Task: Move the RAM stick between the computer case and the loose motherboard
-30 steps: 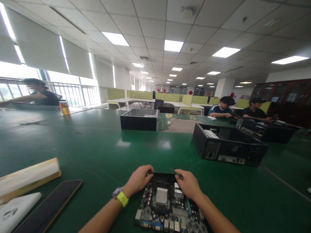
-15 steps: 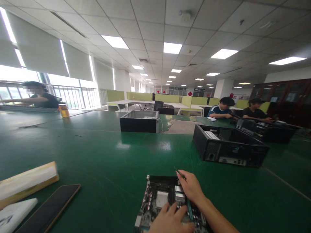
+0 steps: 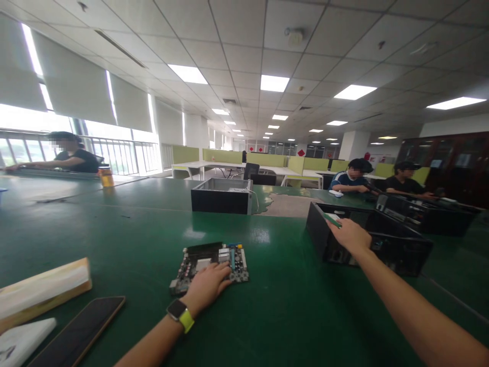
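A motherboard [image 3: 212, 258] lies flat on the green table [image 3: 145, 239]. My left hand [image 3: 206, 285], with a yellow-strapped watch on its wrist, rests on the board's near edge with fingers spread flat. My right hand [image 3: 349, 235] is stretched out to the right, pinched on a thin green memory stick [image 3: 331, 220], at the near corner of an open black computer case [image 3: 376, 239].
A second open case [image 3: 221, 195] stands mid-table, more cases [image 3: 428, 214] at far right. A wooden block [image 3: 42, 288], a dark phone [image 3: 82, 326] and a white object [image 3: 21, 341] lie at the near left. Two seated people are at the back right, one at the far left beside an orange bottle [image 3: 106, 176].
My right hand lifted the green stick off the motherboard and carried it right to the black case. My left hand moved from the board's far edge onto its near side.
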{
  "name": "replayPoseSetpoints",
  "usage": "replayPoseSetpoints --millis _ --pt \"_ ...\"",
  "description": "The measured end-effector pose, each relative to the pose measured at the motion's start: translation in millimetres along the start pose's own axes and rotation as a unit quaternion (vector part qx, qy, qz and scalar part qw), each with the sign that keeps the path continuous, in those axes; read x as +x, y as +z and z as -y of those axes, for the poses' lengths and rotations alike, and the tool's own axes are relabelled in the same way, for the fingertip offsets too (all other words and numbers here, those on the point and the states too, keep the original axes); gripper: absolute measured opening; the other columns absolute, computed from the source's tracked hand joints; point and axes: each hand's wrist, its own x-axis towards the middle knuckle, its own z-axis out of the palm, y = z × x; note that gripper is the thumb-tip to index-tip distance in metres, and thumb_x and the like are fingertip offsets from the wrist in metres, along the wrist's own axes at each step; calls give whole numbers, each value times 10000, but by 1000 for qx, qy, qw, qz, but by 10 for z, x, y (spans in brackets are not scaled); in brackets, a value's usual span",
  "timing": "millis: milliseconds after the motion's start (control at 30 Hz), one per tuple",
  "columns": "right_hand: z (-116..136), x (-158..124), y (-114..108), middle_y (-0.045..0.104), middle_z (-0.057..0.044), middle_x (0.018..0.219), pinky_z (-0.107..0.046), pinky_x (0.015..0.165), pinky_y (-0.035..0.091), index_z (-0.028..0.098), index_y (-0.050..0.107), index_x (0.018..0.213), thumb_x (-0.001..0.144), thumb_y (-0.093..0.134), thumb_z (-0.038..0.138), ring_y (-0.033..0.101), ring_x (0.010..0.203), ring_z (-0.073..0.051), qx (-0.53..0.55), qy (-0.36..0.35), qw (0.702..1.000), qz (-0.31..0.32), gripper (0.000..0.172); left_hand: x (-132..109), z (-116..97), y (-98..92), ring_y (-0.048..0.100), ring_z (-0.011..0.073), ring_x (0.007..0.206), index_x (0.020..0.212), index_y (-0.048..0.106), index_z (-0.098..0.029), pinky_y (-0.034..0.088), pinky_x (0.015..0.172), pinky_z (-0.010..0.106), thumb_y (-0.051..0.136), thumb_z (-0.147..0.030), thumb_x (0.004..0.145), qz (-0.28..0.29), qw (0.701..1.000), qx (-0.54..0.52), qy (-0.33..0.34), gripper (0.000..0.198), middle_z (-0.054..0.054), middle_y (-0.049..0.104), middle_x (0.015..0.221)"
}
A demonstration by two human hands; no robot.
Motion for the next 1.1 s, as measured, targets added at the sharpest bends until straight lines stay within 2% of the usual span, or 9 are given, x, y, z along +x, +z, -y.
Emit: replayPoseSetpoints --millis 100,200,300,400,500,600,867,1000,1100 --pt "-1 259 56 629 -210 1057 -448 755 456 153 669 1054 780 287 722 592 980 -360 -47 40 995 78 738 55 590 -55 509 223 1148 1053 584 -294 399 934 346 429 -374 873 -11 999 7 -52 251 5 510 1341" --pt "40 448 149 602 -241 1107 -459 771 451 113 656 1077 740 341 742 577 1013 -371 -59 49 992 96 780 46 992 -86 536 210 1111 1112 574 -310 395 930 328 431 -375 867 -21 997 -2 -80 291 3 569 1270" --pt "41 576 205 585 -245 1146 -452 784 448 103 626 1135 724 427 690 562 1048 -367 -60 58 990 115 744 8 1153 -92 534 211 1124 1119 586 -320 377 959 335 435 -390 862 -21 996 -12 -86 306 -5 573 1268" --pt "-4 602 215 588 -231 1150 -446 791 445 111 627 1136 723 441 654 560 1050 -366 -68 52 989 122 707 -3 1137 -98 457 264 1223 1245 516 -333 319 1018 433 429 -485 854 -45 993 -5 -105 429 22 485 1367" --pt "-17 474 180 613 -201 1109 -445 785 445 153 648 1096 739 406 650 571 1028 -359 -72 28 990 115 658 75 1003 -140 333 309 1310 1373 372 -309 242 1045 533 385 -565 853 -109 987 3 -114 579 60 407 1425" --pt "88 171 94 637 -180 1053 -442 771 449 183 655 1081 750 381 657 587 992 -350 -75 8 991 109 640 246 734 -217 338 287 1301 1361 385 -297 245 1049 528 357 -553 876 -156 986 -20 -55 549 60 446 1389" --pt "887 -1344 -375 675 -167 874 -428 701 448 190 658 1069 756 186 766 624 836 -343 -56 -123 988 78 807 541 -441 -660 376 221 1266 1301 453 -286 273 1065 435 379 -470 907 -176 966 -126 138 441 36 502 1332" --pt "1344 -2148 -595 673 -172 920 -421 665 446 229 595 1179 671 233 835 624 802 -340 -50 -211 962 168 870 579 -782 -1046 452 168 1188 1212 535 -228 312 1041 325 356 -423 926 -172 949 -157 211 390 34 569 1249" --pt "1539 -2456 -775 661 -157 1035 -393 630 446 256 520 1277 645 368 802 622 822 -333 -54 -303 919 248 849 645 -886 -1278 505 162 1115 1181 555 -207 361 986 288 389 -411 911 -162 950 -147 221 377 35 601 1196"
